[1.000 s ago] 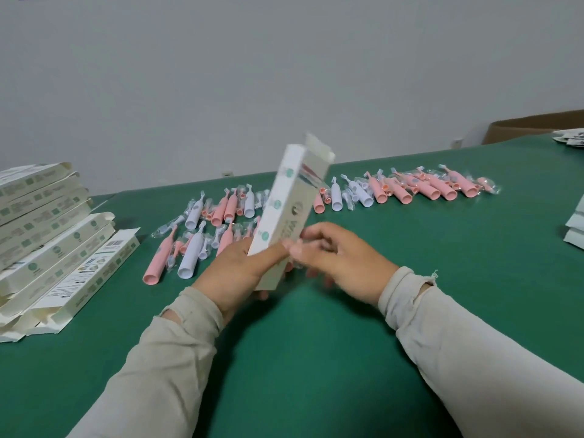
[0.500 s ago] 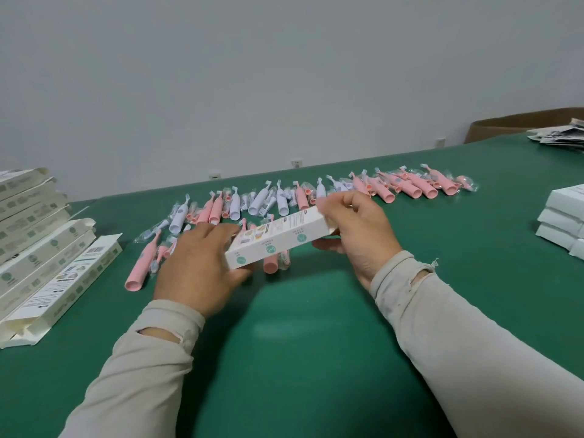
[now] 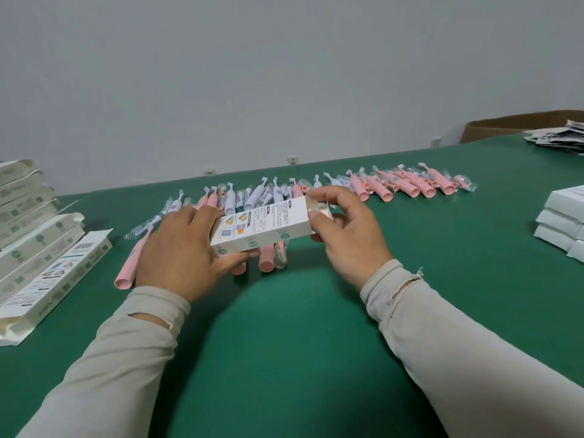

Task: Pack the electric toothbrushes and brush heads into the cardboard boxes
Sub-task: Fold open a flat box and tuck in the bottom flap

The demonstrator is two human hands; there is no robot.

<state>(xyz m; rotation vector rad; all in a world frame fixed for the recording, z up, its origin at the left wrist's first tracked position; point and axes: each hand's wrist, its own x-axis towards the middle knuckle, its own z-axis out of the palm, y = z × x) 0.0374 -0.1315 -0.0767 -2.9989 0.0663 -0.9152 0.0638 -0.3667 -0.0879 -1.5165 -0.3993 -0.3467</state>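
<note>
A green felt-covered table point(image 3: 284, 358) runs back to a plain grey wall point(image 3: 284, 74) with three small sockets near its foot. At the left edge a stack of flat white cartons point(image 3: 38, 248) is cut off by the frame. The left hand point(image 3: 180, 251) grips the left end of a white toothbrush box point(image 3: 262, 226) held above the table, tilted up to the right; the right hand point(image 3: 344, 235) pinches its open end flap. Behind, bagged pink and white toothbrushes point(image 3: 407, 184) lie in a row (too overlapped to count). Three white boxes point(image 3: 559, 219) show at right, and a brown carton point(image 3: 518, 124) stands beyond.
</note>
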